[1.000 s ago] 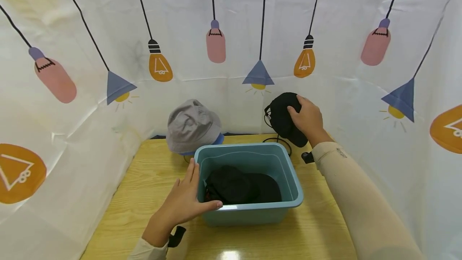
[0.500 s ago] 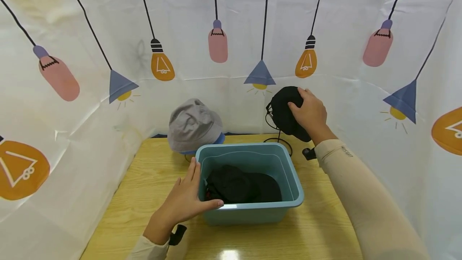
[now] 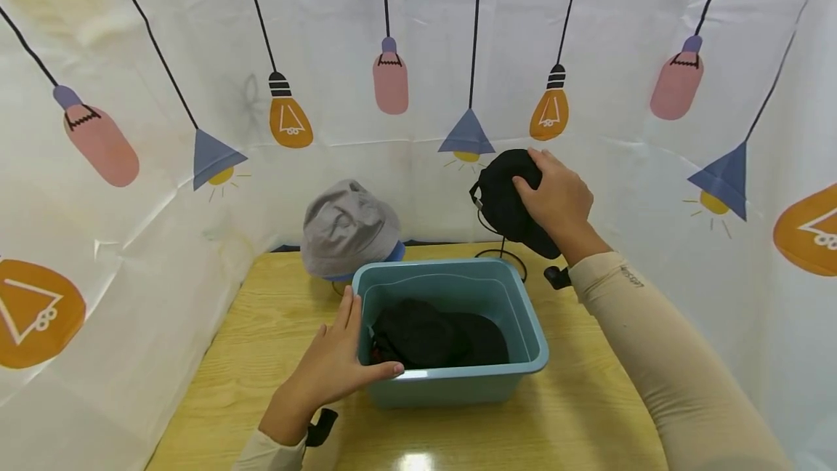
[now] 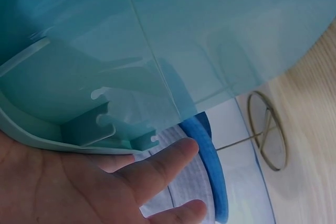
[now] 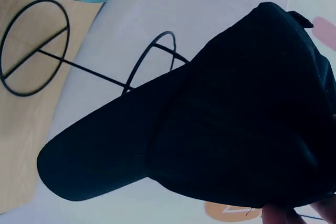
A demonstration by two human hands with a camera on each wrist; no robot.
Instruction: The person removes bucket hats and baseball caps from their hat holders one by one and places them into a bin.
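Observation:
My right hand (image 3: 559,198) grips a black baseball cap (image 3: 506,195) by its crown, at the top of a black wire stand (image 5: 94,72). In the right wrist view the cap's brim points left, with fingertips at the lower edge of the crown. My left hand (image 3: 327,365) rests on the near left corner of a blue-green plastic tub (image 3: 451,391), thumb along the front rim and fingers straight along the left side. Inside the tub lies another black cap (image 3: 425,336). The left wrist view shows the left palm (image 4: 63,192) against the tub's rim.
Behind the tub, at the back left of the wooden table (image 3: 261,333), a grey bucket hat (image 3: 349,227) sits over a blue one (image 3: 396,251). A white curtain (image 3: 418,187) printed with hanging lamps closes off the back and sides.
My right hand has raised the black cap a little, mostly during the first half second. The left hand and the tub have stayed in place.

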